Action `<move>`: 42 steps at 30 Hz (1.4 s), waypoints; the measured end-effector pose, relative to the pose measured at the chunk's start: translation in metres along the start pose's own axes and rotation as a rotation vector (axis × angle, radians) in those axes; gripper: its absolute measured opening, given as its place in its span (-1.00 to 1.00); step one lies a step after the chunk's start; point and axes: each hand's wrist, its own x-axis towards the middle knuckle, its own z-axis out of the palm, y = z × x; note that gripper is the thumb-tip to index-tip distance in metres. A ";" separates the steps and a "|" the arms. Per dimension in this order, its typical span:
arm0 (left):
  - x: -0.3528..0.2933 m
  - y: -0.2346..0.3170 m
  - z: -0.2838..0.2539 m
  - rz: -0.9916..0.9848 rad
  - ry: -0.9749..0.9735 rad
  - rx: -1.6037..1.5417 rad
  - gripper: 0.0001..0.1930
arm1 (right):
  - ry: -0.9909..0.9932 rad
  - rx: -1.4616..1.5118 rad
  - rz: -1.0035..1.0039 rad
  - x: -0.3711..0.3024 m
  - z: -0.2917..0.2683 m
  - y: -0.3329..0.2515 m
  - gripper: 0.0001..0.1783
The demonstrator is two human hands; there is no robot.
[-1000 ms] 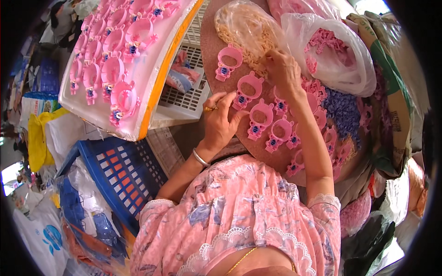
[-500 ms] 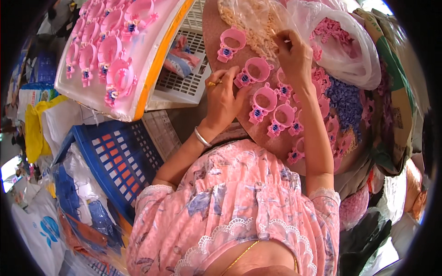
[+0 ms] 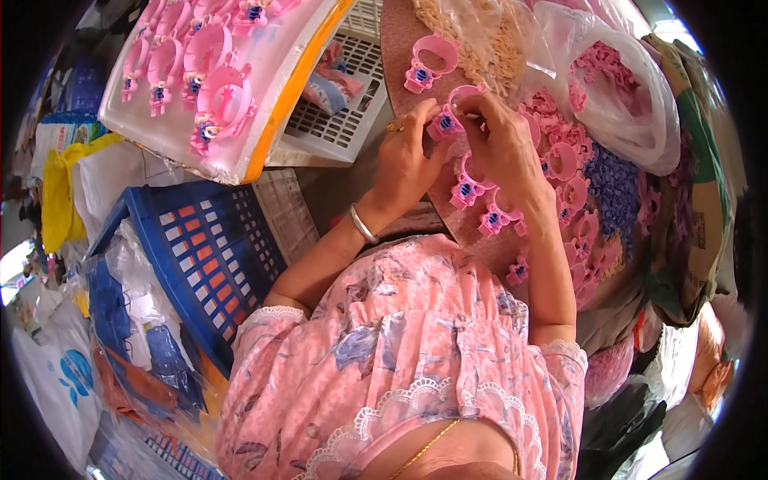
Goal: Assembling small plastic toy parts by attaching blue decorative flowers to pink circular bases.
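A pink ring-shaped plastic toy piece (image 3: 446, 126) with a small blue-striped part is pinched in the fingers of my left hand (image 3: 406, 164). My right hand (image 3: 506, 144) meets it from the other side, its fingers pressed together at the piece; whatever they hold is hidden. Both hands are over a reddish-brown board (image 3: 408, 76). More such pink pieces lie around them, among them one pink ring piece (image 3: 432, 62) beyond my left hand and one pink ring piece (image 3: 468, 182) just below the right. A heap of small beige parts (image 3: 488, 60) lies past my right hand.
At upper left a white tray with an orange edge (image 3: 272, 120) holds several finished-looking pink pieces. Beside it stands a white plastic crate (image 3: 352, 136), and nearer a blue basket (image 3: 172, 264). Small blue parts (image 3: 612, 180) and a clear bag of pink parts (image 3: 664, 120) are at right.
My right hand has come back from the beige heap toward my left hand. The left fingers have lifted a pink piece, and both hands now meet at it. The view has shifted slightly.
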 end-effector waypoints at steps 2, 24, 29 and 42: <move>-0.001 0.000 0.000 -0.010 0.005 -0.032 -0.43 | 0.029 0.059 0.013 0.002 -0.002 -0.002 -0.82; 0.002 0.013 -0.010 -0.195 0.046 -0.192 -0.34 | 0.125 -0.028 0.103 -0.008 -0.010 -0.025 -0.83; 0.003 0.006 -0.007 -0.268 0.067 -0.303 -0.30 | 0.123 0.037 0.173 -0.014 -0.012 -0.016 -0.78; -0.008 -0.005 -0.018 0.027 0.012 0.167 -0.36 | 0.287 0.166 0.472 -0.007 -0.017 0.003 -0.79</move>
